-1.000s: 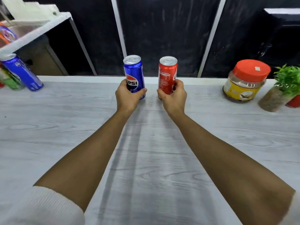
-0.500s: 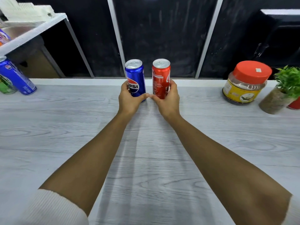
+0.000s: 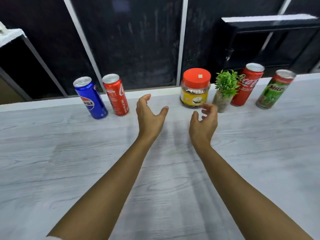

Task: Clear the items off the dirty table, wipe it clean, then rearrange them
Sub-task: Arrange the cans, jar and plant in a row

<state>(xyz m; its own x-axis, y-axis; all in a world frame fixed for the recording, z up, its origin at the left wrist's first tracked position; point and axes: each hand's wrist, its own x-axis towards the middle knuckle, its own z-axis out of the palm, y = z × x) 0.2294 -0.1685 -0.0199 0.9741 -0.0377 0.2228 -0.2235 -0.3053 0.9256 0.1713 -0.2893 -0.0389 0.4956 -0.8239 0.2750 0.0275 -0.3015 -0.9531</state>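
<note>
Rearrangement nearly complete: your left hand (image 3: 149,115) and right hand (image 3: 204,122) hover empty and unclenched, Pepsi can (image 3: 90,97) and Coca-Cola can (image 3: 116,95) standing left of the orange-lidded jar (image 3: 194,90).

"PEPSI" on blue can (image 3: 90,98), "MILO" on green can (image 3: 275,89).

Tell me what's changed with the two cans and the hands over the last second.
Both hands let go: the left hand released the Pepsi can and the right hand the red cola can, which now stand side by side near the table's far edge. The open hands moved right, toward the jar. Jar and plant stayed put.
</note>
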